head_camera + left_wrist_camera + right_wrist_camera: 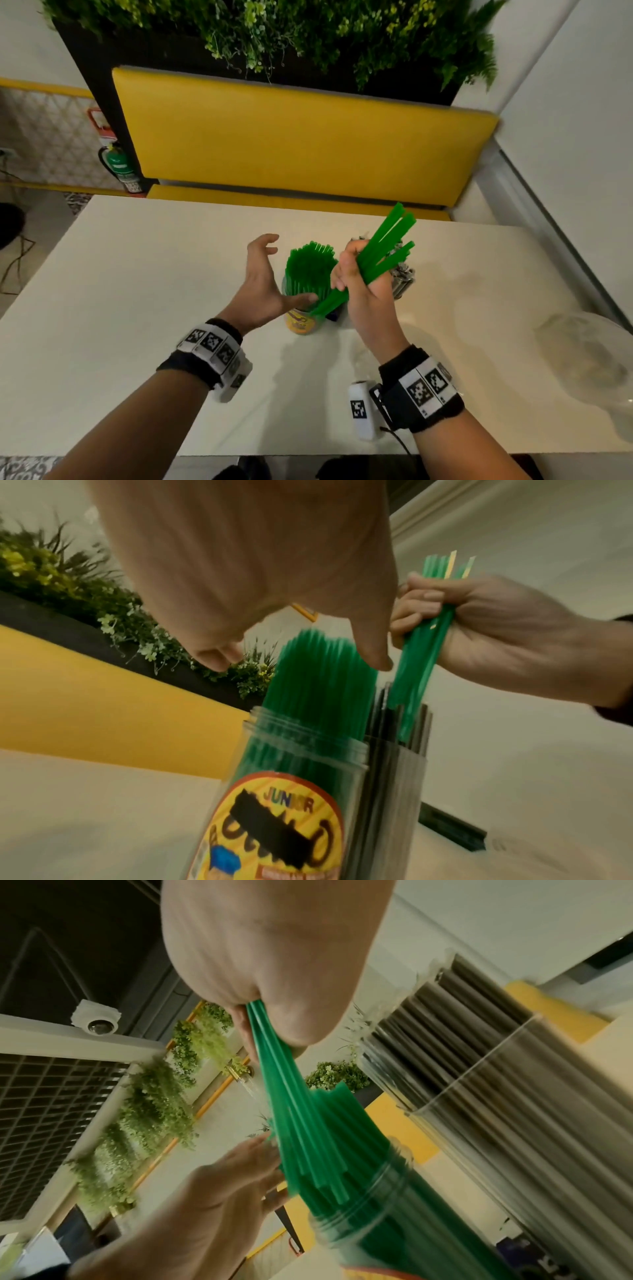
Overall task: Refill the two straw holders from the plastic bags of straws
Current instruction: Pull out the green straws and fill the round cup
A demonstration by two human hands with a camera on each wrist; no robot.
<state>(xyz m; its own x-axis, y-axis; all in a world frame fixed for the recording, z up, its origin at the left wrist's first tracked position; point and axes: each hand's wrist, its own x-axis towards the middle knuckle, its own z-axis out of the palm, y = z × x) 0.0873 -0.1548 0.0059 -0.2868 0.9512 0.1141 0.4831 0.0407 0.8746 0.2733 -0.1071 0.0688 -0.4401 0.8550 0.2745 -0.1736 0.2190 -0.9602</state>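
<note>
On the white table (pixel 137 308) stands a clear jar with a yellow label (pixel 303 322) (pixel 294 791), packed with upright green straws (pixel 310 267) (pixel 318 683) (pixel 359 1150). Right beside it is a second clear holder of dark grey straws (pixel 404 277) (pixel 397 764) (pixel 479 1069). My right hand (pixel 356 277) (pixel 496 637) (pixel 274 961) grips a slanted bundle of green straws (pixel 387 243) (pixel 421 656) (pixel 274 1069); its lower ends meet the straws at the jar's mouth. My left hand (pixel 263 281) (pixel 274 574) (pixel 205 1204) is spread open left of the jar, thumb against the green straws.
A crumpled clear plastic bag (pixel 589 359) lies at the table's right edge. A yellow bench (pixel 301 144) runs behind the table, with plants (pixel 274 31) above it. A white wall closes the right side.
</note>
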